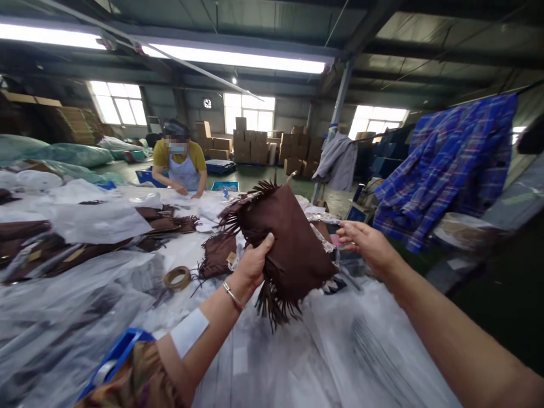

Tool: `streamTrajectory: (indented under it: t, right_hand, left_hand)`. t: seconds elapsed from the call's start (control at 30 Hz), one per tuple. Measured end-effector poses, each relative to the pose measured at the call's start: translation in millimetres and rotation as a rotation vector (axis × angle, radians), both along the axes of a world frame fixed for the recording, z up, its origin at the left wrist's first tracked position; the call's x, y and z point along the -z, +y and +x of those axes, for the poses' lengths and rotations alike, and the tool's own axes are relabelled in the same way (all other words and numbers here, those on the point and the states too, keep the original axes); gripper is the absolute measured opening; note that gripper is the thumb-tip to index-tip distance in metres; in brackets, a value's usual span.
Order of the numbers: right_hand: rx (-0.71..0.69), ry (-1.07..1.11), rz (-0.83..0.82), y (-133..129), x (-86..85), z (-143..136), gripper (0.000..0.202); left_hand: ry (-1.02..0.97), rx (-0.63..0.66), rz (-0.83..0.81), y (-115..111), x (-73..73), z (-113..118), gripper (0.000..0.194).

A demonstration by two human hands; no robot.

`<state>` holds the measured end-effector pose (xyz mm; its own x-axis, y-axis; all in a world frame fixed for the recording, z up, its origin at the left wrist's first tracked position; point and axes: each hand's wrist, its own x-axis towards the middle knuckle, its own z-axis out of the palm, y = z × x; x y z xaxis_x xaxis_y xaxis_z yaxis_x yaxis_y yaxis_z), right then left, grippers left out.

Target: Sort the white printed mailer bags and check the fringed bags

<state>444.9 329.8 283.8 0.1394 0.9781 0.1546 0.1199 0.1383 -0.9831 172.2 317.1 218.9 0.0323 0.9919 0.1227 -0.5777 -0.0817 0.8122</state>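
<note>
A folded dark brown fringed cloth (pixel 293 243) is held up over the table, with fringe hanging from its left and lower edges. My left hand (pixel 255 263) grips it at its left side, thumb on top. To the right of the cloth, my right hand (pixel 359 241) has its fingers bent and close together near the far right part of the table; whatever lies between the fingertips is too small to tell. Another brown fringed piece (pixel 217 255) with a small tan tag lies behind my left hand.
Clear plastic bags (pixel 272 362) cover the near table. A tape roll (pixel 177 277) and a blue tape dispenser (pixel 117 357) sit left. Brown fringed cloths (pixel 170 224) lie beyond. Across the table stands a person (pixel 181 164). A blue plaid shirt (pixel 450 164) hangs right.
</note>
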Motion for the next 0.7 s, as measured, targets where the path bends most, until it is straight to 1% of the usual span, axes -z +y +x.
streamTrajectory:
  t: [0.03, 0.07, 0.13, 0.2, 0.23, 0.27, 0.33, 0.43, 0.5, 0.6, 0.67, 0.7]
  right_hand:
    - [-0.036, 0.006, -0.067, -1, 14.7, 6, 0.040]
    - [-0.112, 0.032, -0.153, -4, 30.0, 10, 0.046]
    - [-0.337, 0.134, -0.322, -17, 59.0, 8, 0.061]
    - [-0.560, 0.279, -0.431, -37, 81.1, -5, 0.072]
    - [-0.626, 0.358, -0.448, -49, 89.1, -14, 0.072]
    - [-0.655, 0.436, -0.445, -61, 95.5, -25, 0.070]
    - [-0.643, 0.575, -0.407, -86, 105.5, -48, 0.063]
    - [-0.645, 0.708, -0.387, -119, 121.3, -76, 0.070]
    - [-0.642, 0.771, -0.417, -134, 133.4, -85, 0.070]
    - [-0.570, 0.833, -0.467, -143, 146.8, -81, 0.065]
    - [-0.498, 0.832, -0.492, -139, 148.6, -67, 0.062]
    - [-0.452, 0.820, -0.496, -134, 147.0, -58, 0.062]
  left_hand:
    - [-0.043, 0.049, -0.041, -3, 1.2, -2, 0.061]
    - [-0.076, 0.106, -0.084, -6, 3.3, -4, 0.061]
    - [-0.107, 0.212, -0.167, -10, 9.6, -9, 0.058]
    - [-0.110, 0.293, -0.241, -14, 18.0, -13, 0.055]
    - [-0.106, 0.329, -0.283, -17, 22.6, -15, 0.053]
    - [-0.101, 0.358, -0.328, -20, 27.4, -17, 0.051]
    - [-0.083, 0.404, -0.413, -28, 37.3, -22, 0.048]
    - [-0.044, 0.483, -0.493, -44, 52.8, -30, 0.046]
    - [-0.011, 0.543, -0.521, -55, 63.4, -34, 0.047]
    - [0.050, 0.598, -0.517, -67, 79.6, -33, 0.051]
    - [0.130, 0.577, -0.455, -69, 91.6, -30, 0.054]
    - [0.201, 0.540, -0.423, -69, 98.2, -30, 0.055]
